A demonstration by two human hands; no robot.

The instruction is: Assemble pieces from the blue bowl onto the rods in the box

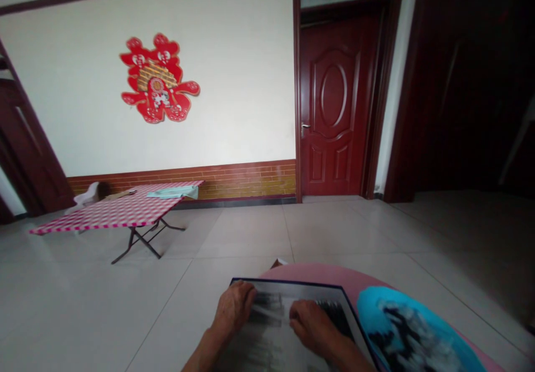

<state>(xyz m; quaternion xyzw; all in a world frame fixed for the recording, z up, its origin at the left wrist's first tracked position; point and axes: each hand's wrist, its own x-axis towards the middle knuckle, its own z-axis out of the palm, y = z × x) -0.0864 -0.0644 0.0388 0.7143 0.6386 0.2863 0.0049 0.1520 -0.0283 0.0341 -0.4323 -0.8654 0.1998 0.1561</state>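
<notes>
In the head view, the person's 2 hands worked over a dark-rimmed tray (288, 287) on a pink table (330, 272), just left of a blue basin (368, 298) holding black and white material (403, 330). The left hand (237, 300) was at the tray's far left corner, fingers curled; the right hand (312, 324), half closed, was near a dark bristly row (335, 312). Whether either gripped anything could not be told. The step in hand appeared to be fine handling; the next move seemingly called for a light fingertip pinch.
</notes>
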